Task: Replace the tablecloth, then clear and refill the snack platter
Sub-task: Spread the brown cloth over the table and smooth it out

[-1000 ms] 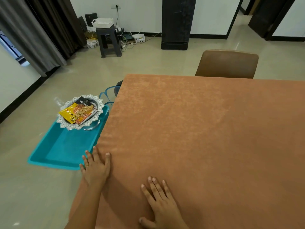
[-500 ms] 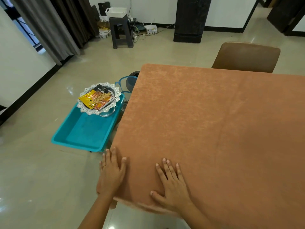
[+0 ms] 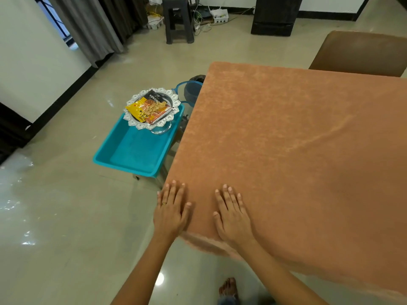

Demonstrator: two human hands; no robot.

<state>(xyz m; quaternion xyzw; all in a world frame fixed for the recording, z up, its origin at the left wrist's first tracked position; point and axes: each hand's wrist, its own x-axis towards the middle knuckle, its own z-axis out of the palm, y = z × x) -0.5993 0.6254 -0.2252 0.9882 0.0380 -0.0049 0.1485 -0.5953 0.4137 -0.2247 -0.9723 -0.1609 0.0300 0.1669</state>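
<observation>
An orange-brown tablecloth [image 3: 297,155] covers the table on the right. My left hand [image 3: 170,213] lies flat at the cloth's near left corner, fingers straight and half over the table's edge. My right hand [image 3: 231,213] presses flat on the cloth beside it, fingers spread. Left of the table, a silver snack platter [image 3: 134,119] with an ornate rim stands in the far end of a teal tray [image 3: 134,150]. On the platter lie a yellow snack packet [image 3: 147,108] and a dark packet [image 3: 155,96].
A brown chair [image 3: 361,53] stands at the table's far side. A dark bin with a blue rim [image 3: 191,89] sits by the table's far left corner. A black stool [image 3: 178,20], cables, curtains [image 3: 94,25] and a dark pillar [image 3: 275,16] are at the back. My bare foot [image 3: 228,287] shows below.
My view has shifted back and to the left, so the table's near corner and the floor below it show. Both hands stay flat on the cloth near that corner.
</observation>
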